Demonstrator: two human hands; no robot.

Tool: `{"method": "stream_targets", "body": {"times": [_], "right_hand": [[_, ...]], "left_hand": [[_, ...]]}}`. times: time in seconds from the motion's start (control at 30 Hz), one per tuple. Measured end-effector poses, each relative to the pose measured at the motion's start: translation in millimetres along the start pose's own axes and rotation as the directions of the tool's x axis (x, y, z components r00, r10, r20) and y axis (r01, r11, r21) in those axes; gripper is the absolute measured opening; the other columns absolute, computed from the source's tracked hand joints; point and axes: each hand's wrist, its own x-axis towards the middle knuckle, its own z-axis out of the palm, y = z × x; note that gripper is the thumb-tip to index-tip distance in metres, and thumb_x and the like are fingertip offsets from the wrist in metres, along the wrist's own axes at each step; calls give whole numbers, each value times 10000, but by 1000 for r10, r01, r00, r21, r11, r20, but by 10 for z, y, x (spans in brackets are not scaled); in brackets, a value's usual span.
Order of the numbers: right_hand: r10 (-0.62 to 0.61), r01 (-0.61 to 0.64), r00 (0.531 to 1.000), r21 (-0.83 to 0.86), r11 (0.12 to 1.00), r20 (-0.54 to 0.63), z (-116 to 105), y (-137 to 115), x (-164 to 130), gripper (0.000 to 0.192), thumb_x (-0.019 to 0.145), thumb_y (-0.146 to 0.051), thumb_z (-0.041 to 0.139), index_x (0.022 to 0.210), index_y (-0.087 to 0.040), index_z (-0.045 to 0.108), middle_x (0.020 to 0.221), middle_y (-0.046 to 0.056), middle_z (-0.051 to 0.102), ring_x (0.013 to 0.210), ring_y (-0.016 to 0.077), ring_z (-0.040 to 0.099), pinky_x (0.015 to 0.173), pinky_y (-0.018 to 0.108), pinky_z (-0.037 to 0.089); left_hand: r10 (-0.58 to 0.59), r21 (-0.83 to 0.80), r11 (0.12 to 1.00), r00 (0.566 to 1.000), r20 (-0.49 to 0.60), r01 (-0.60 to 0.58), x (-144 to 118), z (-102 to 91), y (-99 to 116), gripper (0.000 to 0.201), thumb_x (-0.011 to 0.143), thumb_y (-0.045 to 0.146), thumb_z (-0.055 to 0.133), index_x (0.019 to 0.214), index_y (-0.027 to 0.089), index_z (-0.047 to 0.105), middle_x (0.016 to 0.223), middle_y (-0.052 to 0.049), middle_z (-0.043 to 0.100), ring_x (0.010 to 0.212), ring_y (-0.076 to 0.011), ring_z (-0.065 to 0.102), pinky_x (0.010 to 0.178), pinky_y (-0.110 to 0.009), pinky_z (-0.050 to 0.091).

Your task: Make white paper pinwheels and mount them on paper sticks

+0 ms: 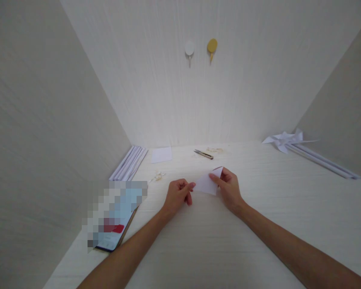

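Note:
A small folded piece of white paper [207, 184] lies between my hands, just above the pale tabletop [216, 241]. My left hand [178, 195] pinches its left corner with thumb and fingers. My right hand [228, 188] presses on its right side, fingers curled over the upper edge, where a thin reddish rim shows. Both forearms reach in from the bottom of the view.
A phone [114, 218] lies at the left edge. White paper rolls [129, 162] lean in the left corner, with a paper square [161, 154], small snips [203, 154] and scraps [158, 176] behind. A paper pinwheel [284, 139] on long sticks lies right. Two hooks [189, 49] hang on the wall.

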Motion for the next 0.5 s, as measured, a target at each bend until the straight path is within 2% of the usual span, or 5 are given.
{"method": "stream_targets", "body": {"times": [0.1, 0.23, 0.33, 0.4, 0.5], "right_hand": [[12, -13, 1000, -22, 1000, -16, -2, 1, -10, 198, 562, -252, 670, 540, -164, 494, 471, -61, 442, 449, 65, 371, 421, 198, 261], [-7, 16, 989, -58, 998, 145, 2, 1, -36, 224, 641, -296, 617, 501, -153, 517, 464, -50, 418, 448, 64, 352, 430, 212, 242], [0, 26, 975, -112, 993, 222, 13, -20, -56, 281, 678, -328, 583, 475, -150, 506, 467, -41, 419, 457, 68, 358, 446, 221, 249], [19, 23, 969, -163, 986, 247, 20, -38, -63, 288, 677, -340, 581, 477, -147, 509, 465, -40, 417, 460, 69, 357, 452, 223, 247], [74, -5, 956, -236, 972, 285, 30, -51, -63, 285, 663, -362, 588, 497, -139, 528, 457, -44, 401, 452, 67, 340, 445, 223, 229]], "left_hand": [[22, -31, 999, 992, -125, -26, 11, -15, 6, 331, 645, 418, 568, 476, 156, 457, 258, 47, 422, 270, -35, 276, 358, -182, 191], [23, -204, 976, 963, -269, -81, 48, -42, 6, 435, 619, 561, 535, 484, 159, 438, 325, 39, 444, 316, -39, 312, 364, -181, 201], [21, -314, 944, 967, -253, -103, 61, -38, 2, 504, 577, 647, 503, 609, 145, 542, 389, 52, 426, 351, -43, 325, 358, -176, 192], [26, -300, 950, 981, -193, -84, 56, -19, -6, 528, 558, 647, 523, 675, 137, 590, 414, 55, 411, 366, -40, 315, 360, -174, 185], [-30, -231, 973, 989, -145, -5, 39, 18, -30, 533, 542, 641, 546, 673, 129, 612, 477, 23, 478, 408, -53, 376, 378, -179, 234]]}}
